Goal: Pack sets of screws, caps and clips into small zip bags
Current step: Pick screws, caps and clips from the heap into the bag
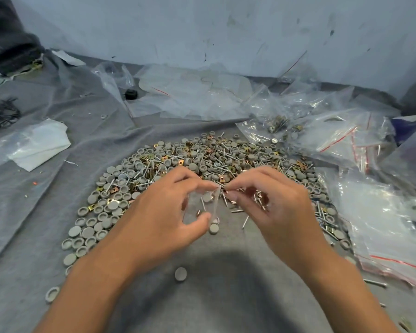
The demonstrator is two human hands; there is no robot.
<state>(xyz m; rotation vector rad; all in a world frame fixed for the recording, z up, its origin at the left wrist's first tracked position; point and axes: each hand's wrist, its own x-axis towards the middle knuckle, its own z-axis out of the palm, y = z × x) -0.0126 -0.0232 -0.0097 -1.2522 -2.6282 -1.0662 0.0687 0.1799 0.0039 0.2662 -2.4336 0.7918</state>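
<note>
Both hands hold one small zip bag point(200, 207) at frame centre: the left hand point(168, 212) grips its body, the right hand point(271, 200) pinches its top edge. Inside the bag sit screws and a cap. Behind lies a pile of caps, clips and screws point(202, 162) on grey cloth point(34, 188); more bags point(346, 140) lie at right.
</note>
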